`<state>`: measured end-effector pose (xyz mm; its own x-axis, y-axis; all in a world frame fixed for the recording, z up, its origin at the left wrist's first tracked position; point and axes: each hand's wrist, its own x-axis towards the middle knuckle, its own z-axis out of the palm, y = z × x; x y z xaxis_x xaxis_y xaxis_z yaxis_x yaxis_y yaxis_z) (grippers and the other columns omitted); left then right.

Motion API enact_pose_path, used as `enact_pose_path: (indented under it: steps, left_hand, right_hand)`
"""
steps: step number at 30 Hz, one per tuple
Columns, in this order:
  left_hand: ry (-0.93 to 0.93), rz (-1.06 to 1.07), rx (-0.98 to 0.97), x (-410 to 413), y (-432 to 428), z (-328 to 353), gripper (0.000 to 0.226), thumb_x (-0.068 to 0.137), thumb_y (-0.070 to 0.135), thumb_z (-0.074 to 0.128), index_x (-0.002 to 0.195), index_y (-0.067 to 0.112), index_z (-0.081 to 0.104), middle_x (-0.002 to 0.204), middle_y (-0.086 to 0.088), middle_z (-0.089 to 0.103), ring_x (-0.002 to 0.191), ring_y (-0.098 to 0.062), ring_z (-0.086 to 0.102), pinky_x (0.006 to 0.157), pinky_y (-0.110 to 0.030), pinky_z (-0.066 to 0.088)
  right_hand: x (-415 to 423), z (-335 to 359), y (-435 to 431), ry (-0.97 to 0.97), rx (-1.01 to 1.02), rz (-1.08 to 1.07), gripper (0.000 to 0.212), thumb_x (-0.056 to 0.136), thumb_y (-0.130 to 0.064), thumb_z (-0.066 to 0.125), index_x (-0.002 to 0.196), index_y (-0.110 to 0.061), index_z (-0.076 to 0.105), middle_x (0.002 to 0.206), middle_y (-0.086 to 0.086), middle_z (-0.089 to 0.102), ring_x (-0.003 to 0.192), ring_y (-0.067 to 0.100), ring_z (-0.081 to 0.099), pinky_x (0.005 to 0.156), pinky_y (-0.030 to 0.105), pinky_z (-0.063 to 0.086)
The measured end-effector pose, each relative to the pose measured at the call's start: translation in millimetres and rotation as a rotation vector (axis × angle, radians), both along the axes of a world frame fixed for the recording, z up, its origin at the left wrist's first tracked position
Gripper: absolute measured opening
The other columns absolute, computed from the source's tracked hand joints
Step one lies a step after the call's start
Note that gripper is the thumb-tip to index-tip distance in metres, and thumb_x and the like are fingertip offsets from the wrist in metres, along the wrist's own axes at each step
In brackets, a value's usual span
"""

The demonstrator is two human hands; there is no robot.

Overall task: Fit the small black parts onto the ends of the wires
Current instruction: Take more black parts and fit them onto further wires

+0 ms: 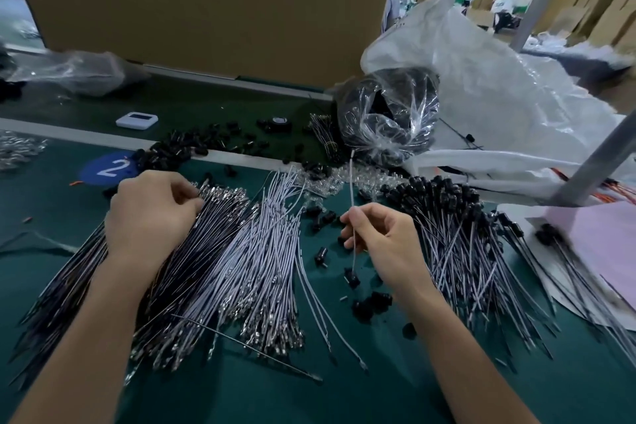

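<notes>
White wire (351, 182), black part (352, 277) on lower end, pinched upright by right hand (382, 241); left hand (151, 213) grips black wire bundle (203, 234).

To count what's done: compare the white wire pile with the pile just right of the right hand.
The white pile has bare metal ends; the right pile carries black parts on its far ends. The white pile holds pale wires only; the right pile mixes pale and dark ones. Both lie fanned on the green table.
</notes>
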<state>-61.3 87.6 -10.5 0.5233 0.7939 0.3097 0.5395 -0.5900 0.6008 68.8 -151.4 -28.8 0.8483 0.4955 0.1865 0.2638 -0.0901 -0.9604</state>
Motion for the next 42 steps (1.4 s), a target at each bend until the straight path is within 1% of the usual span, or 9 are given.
enact_pose_path:
  steps: [5,9,14,18,25,29,32,37,42]
  left_hand:
    - [-0.409,-0.382,-0.485,18.1,-32.7,27.3,0.009,0.081,0.01,0.075,0.086,0.018,0.074,0.07,0.001,0.074,0.057,-0.004,0.065,0.048,-0.015,0.049]
    - [-0.586,-0.553,-0.969,46.6,-64.6,38.3,0.03,0.085,0.001,0.068,0.111,0.011,0.058,0.069,-0.01,0.073,0.052,-0.011,0.063,0.045,-0.019,0.05]
    - [-0.572,-0.52,-1.217,80.0,-97.2,25.4,0.027,0.089,-0.005,0.059,0.114,0.005,0.053,0.058,-0.006,0.067,0.044,-0.011,0.057,0.042,-0.019,0.048]
    - [-0.549,-0.449,-1.372,93.7,-117.8,15.5,0.012,0.088,-0.005,0.058,0.085,0.006,0.062,0.057,-0.005,0.057,0.039,-0.009,0.051,0.038,-0.017,0.041]
    - [-0.478,-0.538,-1.327,96.0,-132.4,3.5,0.02,0.093,-0.001,0.048,0.081,0.006,0.062,0.058,-0.002,0.051,0.042,-0.008,0.048,0.046,-0.02,0.04]
    - [-0.345,-0.579,-1.231,94.5,-133.6,-0.1,0.012,0.086,0.001,0.059,0.079,0.009,0.061,0.051,0.003,0.051,0.041,-0.008,0.042,0.044,-0.021,0.031]
    - [-0.499,-0.546,-1.11,92.1,-129.8,-2.3,0.017,0.089,0.002,0.059,0.097,0.016,0.067,0.058,0.004,0.055,0.044,-0.006,0.043,0.04,-0.018,0.033]
    - [-0.729,-0.69,-1.072,86.6,-127.6,0.2,0.019,0.084,0.012,0.071,0.095,0.024,0.079,0.094,0.002,0.075,0.073,-0.006,0.063,0.057,-0.017,0.049]
    - [-0.851,-0.572,-1.084,87.6,-130.7,0.5,0.014,0.069,0.023,0.076,0.082,0.02,0.08,0.085,-0.003,0.077,0.066,-0.009,0.067,0.053,-0.018,0.05]
  right_hand:
    - [-2.0,-0.6,0.9,-0.099,0.082,-0.013,0.014,0.092,-0.004,0.064,0.098,-0.014,0.072,0.076,0.004,0.072,0.063,0.015,0.067,0.063,0.024,0.055]
    - [-2.7,2.0,-1.3,-0.244,0.155,-0.09,0.01,0.089,-0.007,0.068,0.093,-0.015,0.073,0.081,-0.001,0.073,0.074,0.014,0.069,0.067,0.023,0.055]
    - [0.1,7.2,-6.1,-0.403,0.278,-0.085,0.018,0.082,0.001,0.072,0.093,-0.013,0.075,0.091,-0.004,0.074,0.091,0.017,0.07,0.083,0.03,0.056]
    - [-1.2,4.1,-3.4,-0.457,0.276,-0.033,0.016,0.08,-0.001,0.075,0.092,-0.01,0.077,0.098,0.0,0.073,0.097,0.016,0.069,0.087,0.032,0.056]
    - [-2.1,4.6,-4.2,-0.569,0.196,-0.11,0.022,0.08,-0.002,0.074,0.092,-0.02,0.074,0.092,-0.015,0.07,0.092,0.012,0.066,0.082,0.023,0.052]
    - [-0.6,3.2,-6.5,-0.497,0.177,-0.168,0.011,0.085,-0.005,0.07,0.092,-0.014,0.072,0.086,-0.005,0.07,0.082,0.011,0.066,0.075,0.022,0.053]
    - [5.7,3.5,-8.2,-0.42,0.175,-0.22,0.012,0.087,-0.002,0.07,0.09,-0.014,0.072,0.079,-0.006,0.071,0.073,0.009,0.068,0.067,0.022,0.056]
    - [13.6,-1.0,-8.7,-0.321,0.093,-0.241,0.012,0.085,-0.004,0.072,0.086,-0.016,0.075,0.074,-0.005,0.072,0.07,0.009,0.069,0.067,0.025,0.057]
    - [16.0,-3.0,-7.3,-0.268,0.052,-0.2,0.006,0.086,-0.009,0.073,0.087,-0.014,0.076,0.075,-0.004,0.074,0.07,0.013,0.07,0.069,0.034,0.059]
